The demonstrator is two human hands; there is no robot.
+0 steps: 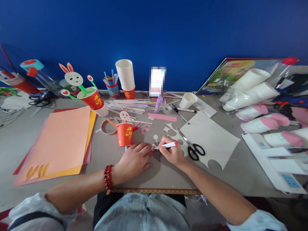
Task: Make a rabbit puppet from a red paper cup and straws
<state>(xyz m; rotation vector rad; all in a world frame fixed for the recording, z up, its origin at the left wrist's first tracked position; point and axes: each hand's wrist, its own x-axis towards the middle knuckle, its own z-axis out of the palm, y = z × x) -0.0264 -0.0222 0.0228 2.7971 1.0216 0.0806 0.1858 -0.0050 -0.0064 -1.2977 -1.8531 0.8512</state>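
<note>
My right hand [172,154] grips a white marker [168,145] with a red end, its tip at a small round paper piece [154,147] that bears red marks. Lying flat on the table, my left hand [134,160] has its fingers stretched out, with fingertips at the edge of that piece. Just beyond the left hand stands a red paper cup [125,134] with a white rabbit face [124,115] above it. A plain white paper circle [156,137] and cut scraps [170,131] lie beyond the marker.
Black-handled scissors [193,151] rest on a cut white sheet [209,138] at right. Coloured paper [64,134] is stacked at left, near a finished-looking rabbit cup [90,98]. Behind are straws [130,106], a glue stick [158,105], a tape roll [109,126] and stacked cups [125,75].
</note>
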